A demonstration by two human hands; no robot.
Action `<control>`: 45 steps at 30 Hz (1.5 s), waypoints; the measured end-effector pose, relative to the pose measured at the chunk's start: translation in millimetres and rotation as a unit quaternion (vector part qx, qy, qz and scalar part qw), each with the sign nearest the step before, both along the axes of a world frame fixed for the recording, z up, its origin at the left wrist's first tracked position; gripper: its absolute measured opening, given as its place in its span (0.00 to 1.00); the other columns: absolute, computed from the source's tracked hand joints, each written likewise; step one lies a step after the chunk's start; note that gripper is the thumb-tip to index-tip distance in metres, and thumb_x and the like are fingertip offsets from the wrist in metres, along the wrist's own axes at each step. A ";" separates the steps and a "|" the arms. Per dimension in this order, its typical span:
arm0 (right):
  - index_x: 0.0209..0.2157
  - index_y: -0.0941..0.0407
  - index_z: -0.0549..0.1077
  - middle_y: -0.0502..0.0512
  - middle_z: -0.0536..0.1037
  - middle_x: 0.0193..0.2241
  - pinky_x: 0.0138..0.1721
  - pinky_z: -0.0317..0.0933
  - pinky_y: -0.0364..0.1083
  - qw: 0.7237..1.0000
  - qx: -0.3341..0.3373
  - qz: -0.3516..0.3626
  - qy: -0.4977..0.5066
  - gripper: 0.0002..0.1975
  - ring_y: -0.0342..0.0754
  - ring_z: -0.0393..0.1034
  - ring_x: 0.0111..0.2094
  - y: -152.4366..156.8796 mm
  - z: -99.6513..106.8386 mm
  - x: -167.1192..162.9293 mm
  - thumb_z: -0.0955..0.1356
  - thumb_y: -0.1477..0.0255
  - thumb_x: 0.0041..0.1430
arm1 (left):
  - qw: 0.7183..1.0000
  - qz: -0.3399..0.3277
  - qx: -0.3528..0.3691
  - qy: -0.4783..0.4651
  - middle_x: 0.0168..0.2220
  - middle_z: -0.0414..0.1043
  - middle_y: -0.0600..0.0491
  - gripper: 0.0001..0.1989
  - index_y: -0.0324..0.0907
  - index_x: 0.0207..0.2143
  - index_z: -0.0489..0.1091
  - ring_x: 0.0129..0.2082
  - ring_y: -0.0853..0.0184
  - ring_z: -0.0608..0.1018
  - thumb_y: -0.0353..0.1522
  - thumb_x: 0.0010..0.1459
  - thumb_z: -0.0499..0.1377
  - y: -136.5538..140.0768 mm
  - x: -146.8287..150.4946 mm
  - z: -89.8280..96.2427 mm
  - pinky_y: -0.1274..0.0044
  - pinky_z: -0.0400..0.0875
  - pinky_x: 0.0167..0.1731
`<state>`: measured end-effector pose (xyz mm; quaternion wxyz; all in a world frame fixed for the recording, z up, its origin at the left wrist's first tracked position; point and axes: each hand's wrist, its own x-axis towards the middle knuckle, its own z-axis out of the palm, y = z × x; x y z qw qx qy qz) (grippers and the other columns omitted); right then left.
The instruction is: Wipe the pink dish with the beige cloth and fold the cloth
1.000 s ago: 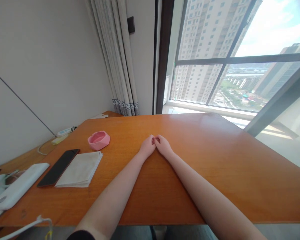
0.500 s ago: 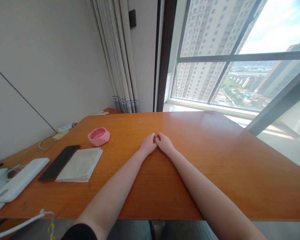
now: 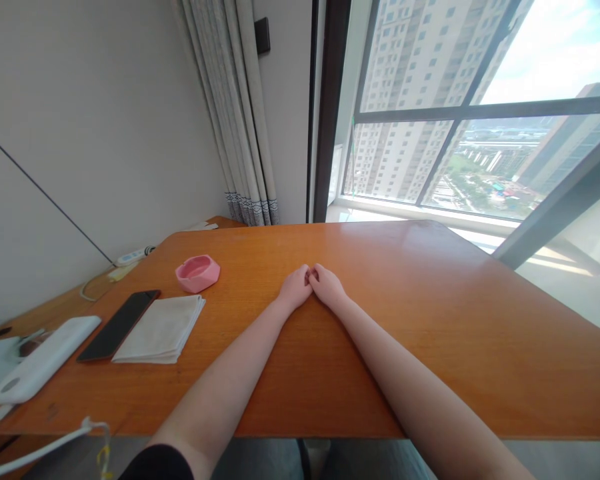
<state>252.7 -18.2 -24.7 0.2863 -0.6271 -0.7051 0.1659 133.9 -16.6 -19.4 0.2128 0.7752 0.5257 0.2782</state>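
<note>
The desk (image 3: 455, 347) fills the lower frame, apparently propping the arms (image 3: 240, 373). At left, the cloth (image 3: 160, 330) lies folded, perhaps for neatness; above it sits the dish (image 3: 199, 275). Mid-frame, left hand (image 3: 294, 287) and right hand (image 3: 327, 287) touch, curled closed; whether empty, I cannot tell.

table (image 3: 460, 327): orange-brown | bowl (image 3: 198, 281): pink | cloth (image 3: 159, 329): off-white | curtain (image 3: 234, 100): grey, dark-patterned hem (image 3: 253, 208)
</note>
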 end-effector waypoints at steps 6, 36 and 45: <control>0.32 0.55 0.68 0.55 0.75 0.31 0.30 0.51 0.43 1.000 -0.002 -0.004 -0.008 0.07 0.47 0.66 0.31 -0.9 0.5 -0.9 0.60 0.71 0.59 | 1.000 0.000 0.003 0.010 0.27 0.69 0.53 0.03 0.42 0.31 0.62 0.26 0.68 0.69 0.32 0.54 0.54 2.1 -1.2 -2.2 0.77 0.58 0.26; 0.27 0.55 0.68 0.48 0.70 0.21 0.29 0.57 0.41 0.979 0.017 0.041 0.201 0.20 0.43 0.65 0.24 19.7 -19.1 13.0 0.54 0.60 0.62 | 0.908 0.350 0.034 0.226 0.42 0.68 0.38 0.20 0.34 0.37 0.69 0.50 0.46 0.65 0.43 0.58 0.49 -1.0 -202.9 31.5 0.50 0.55 0.47; 0.26 0.54 0.68 0.52 0.74 0.27 0.37 0.61 0.45 0.952 0.063 -0.034 0.298 0.20 0.47 0.69 0.32 28.4 -26.3 11.8 0.56 0.55 0.57 | 0.962 0.137 0.189 0.139 0.34 0.72 0.47 0.10 0.39 0.29 0.68 0.38 0.60 0.70 0.37 0.55 0.55 -7.0 -114.4 36.1 0.66 0.62 0.46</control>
